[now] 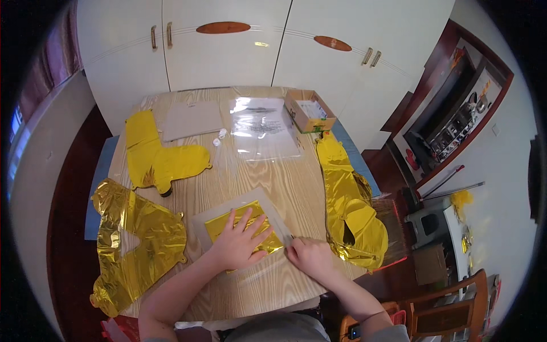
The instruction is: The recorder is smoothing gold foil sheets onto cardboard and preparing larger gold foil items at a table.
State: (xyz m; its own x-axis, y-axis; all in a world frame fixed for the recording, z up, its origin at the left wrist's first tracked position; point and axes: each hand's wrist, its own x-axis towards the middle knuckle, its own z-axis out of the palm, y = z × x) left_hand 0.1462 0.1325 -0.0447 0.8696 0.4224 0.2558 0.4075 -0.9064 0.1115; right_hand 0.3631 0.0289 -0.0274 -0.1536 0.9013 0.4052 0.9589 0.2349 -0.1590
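Observation:
My left hand (239,242) lies flat with fingers spread, pressing on a folded sheet of shiny gold foil (215,228). The foil rests on a grey cardboard piece (270,208) near the table's front. At the cardboard's right corner my right hand (310,256) is closed, knuckles up; a small dark tip shows by its fingers, but what it grips is hidden. Left of my hands lie two flat gold foil balloons, one crinkled with a hole (151,245) and one smoother (148,151) farther back. A third gold foil balloon (342,194), loosely crumpled, hangs partly over the table's right edge.
Toward the back of the wooden table (273,296) are a grey cardboard sheet (194,118), a clear plastic sleeve with a printed page (259,128), small white pieces (220,137) and an open cardboard box (313,117). A wooden chair (450,313) stands at the lower right.

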